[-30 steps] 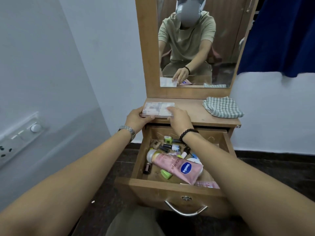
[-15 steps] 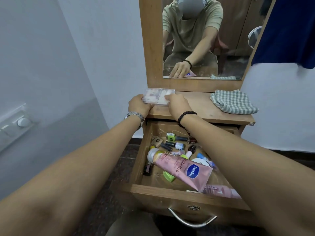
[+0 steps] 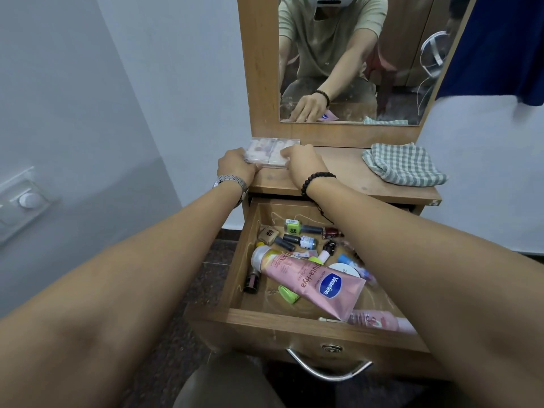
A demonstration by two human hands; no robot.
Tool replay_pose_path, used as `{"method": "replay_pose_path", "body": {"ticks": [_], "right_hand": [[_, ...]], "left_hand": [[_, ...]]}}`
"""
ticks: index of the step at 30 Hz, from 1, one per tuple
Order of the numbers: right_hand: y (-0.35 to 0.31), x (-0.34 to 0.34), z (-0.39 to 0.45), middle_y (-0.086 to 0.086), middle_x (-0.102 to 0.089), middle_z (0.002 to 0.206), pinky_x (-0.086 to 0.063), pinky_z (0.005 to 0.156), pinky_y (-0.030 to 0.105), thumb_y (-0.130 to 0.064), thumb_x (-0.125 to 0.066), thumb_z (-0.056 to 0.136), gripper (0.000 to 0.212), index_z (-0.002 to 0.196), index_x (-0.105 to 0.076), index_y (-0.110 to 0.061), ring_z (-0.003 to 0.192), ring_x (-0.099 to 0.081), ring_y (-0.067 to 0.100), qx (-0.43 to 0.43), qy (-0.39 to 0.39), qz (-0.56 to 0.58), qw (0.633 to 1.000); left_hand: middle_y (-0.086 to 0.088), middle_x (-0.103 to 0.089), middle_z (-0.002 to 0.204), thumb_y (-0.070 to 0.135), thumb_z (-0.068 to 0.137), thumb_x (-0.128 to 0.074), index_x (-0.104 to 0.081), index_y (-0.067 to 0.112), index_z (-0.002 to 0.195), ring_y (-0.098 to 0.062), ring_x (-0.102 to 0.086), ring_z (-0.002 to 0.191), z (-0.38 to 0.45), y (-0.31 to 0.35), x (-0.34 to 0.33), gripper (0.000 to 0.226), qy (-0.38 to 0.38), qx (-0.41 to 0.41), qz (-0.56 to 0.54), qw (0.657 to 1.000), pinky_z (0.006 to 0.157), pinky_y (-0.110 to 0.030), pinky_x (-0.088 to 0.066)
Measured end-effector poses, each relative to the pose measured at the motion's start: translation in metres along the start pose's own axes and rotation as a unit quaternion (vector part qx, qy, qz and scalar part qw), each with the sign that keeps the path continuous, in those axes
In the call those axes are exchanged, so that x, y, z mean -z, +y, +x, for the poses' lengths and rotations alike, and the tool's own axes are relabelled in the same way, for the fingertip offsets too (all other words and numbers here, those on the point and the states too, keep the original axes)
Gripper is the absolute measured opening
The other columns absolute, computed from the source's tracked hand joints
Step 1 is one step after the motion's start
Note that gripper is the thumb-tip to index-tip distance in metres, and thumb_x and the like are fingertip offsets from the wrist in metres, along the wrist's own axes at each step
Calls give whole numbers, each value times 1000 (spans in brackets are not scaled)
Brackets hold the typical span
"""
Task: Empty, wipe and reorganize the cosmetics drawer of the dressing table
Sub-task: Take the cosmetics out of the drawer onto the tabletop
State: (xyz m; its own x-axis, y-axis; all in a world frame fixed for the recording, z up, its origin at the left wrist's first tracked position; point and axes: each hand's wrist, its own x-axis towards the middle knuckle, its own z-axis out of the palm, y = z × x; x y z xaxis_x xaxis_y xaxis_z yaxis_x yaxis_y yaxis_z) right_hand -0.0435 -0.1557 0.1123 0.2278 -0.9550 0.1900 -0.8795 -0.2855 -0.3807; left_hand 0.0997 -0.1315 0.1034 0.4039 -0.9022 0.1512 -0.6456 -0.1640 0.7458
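Soft even light, wide-angle edge distortion

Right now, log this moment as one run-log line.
stage: emptying | left hand + right hand: holding clear palette case on tabletop | drawer: open, still full | checked cloth: unused

Single head-worn wide-angle view, looked forward and down from close above the open drawer at frame centre, faced the dressing table's mirror at top centre, both forearms entered from the lower corners, wall filled the left.
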Motion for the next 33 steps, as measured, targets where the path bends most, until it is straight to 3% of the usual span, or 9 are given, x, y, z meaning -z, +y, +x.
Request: {"method": "replay_pose_path", "body": {"ticks": [3,6,8,10,13,16,22,26,33], "right_hand": [[1,8,-2,17,-56,127,-46,86,31,-5,-39,95,40,130,-55,-12,112,-56,33,5,-44,-34,998],[2,14,-20,11,-42,143,-47,95,38,-10,-45,94,47,141,-42,-16,122,-49,32,53,-28,-45,997],[2,18,-41,8,-46,141,-46,98,38,-12,-48,92,48,140,-43,-15,125,-48,30,72,11,5,997],[2,25,-70,9,-55,136,-46,97,34,-15,-50,91,48,139,-47,-15,122,-52,26,69,13,57,996],[3,32,-117,8,-61,129,-46,92,29,-22,-55,91,44,135,-52,-16,116,-58,22,72,-48,76,993],[12,33,-154,5,-64,125,-48,87,29,-24,-57,90,39,129,-57,-19,109,-61,21,58,-101,81,990],[34,39,-197,-1,-61,129,-37,83,19,-22,-52,95,38,133,-55,-19,113,-57,16,4,-108,105,989],[38,32,-217,-1,-61,129,-41,80,22,-27,-56,93,41,133,-55,-22,106,-57,14,-34,-97,139,985],[37,24,-230,0,-59,128,-44,72,20,-22,-66,83,48,129,-55,-21,101,-58,15,-84,-107,144,980]], "left_hand": [[-15,-54,132,27,89,-61,-48,7,132,-35,-50,120,-4,1,2,49,-37,-4,57,998,95,-38,-44],[-11,-30,152,25,89,-54,-26,9,148,-35,-35,135,-18,0,2,67,-28,-8,60,998,107,-41,-36],[-11,-31,153,16,89,-53,-32,10,146,-28,-31,138,-39,0,5,61,34,-73,8,997,112,-35,-27],[-7,-52,135,8,86,-53,-53,12,131,-21,-46,126,-65,-3,10,45,69,-172,-41,982,106,-27,-32],[6,-67,107,6,86,-54,-67,20,107,-9,-59,101,-100,-11,19,28,-9,-278,-45,960,93,-28,-47],[10,-65,111,-2,84,-53,-63,20,120,3,-57,93,-131,-17,29,43,-158,-318,-7,935,85,-12,-45],[-4,-44,145,11,78,-62,-37,21,145,-19,-41,131,-149,-33,36,72,-340,-340,197,854,109,-39,-35],[6,-31,153,26,81,-68,-25,31,149,-17,-31,138,-157,-34,30,80,-342,-350,335,805,108,-42,-32],[6,-35,151,35,85,-63,-23,36,149,-20,-32,134,-160,-34,21,75,-307,-347,373,804,107,-39,-26]]}}
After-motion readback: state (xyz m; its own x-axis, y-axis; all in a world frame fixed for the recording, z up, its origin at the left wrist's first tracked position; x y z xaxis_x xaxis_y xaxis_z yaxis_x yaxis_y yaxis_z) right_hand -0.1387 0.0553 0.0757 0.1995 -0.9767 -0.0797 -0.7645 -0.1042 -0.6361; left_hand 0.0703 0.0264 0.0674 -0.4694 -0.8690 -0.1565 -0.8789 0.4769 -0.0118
